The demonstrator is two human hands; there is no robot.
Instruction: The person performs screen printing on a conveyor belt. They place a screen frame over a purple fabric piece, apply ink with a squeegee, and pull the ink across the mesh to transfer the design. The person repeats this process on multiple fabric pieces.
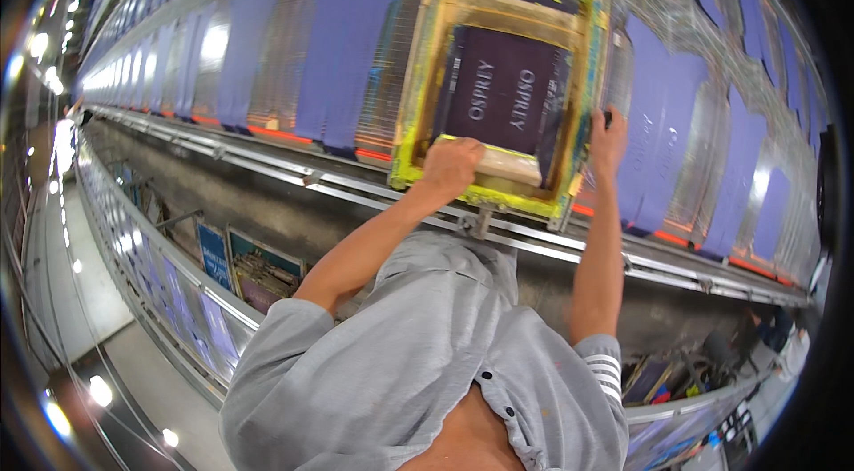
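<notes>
A screen-printing frame [409, 71] with yellow-stained edges lies on the long printing table in front of me. Its dark purple stencil area [503, 84] carries pale lettering. My left hand [449, 169] is closed on a pale squeegee bar [507, 164] along the near inner edge of the screen. My right hand [607, 142] is at the frame's right side, fingers curled round a small dark part there that is too small to make out.
The long table holds rows of purple pieces [356, 53] either side of the frame. A metal rail [356, 201] runs along the near edge. Behind me stands another table [169, 275], with stored screens [258, 266] below the rails. A person [787, 351] is at the far right.
</notes>
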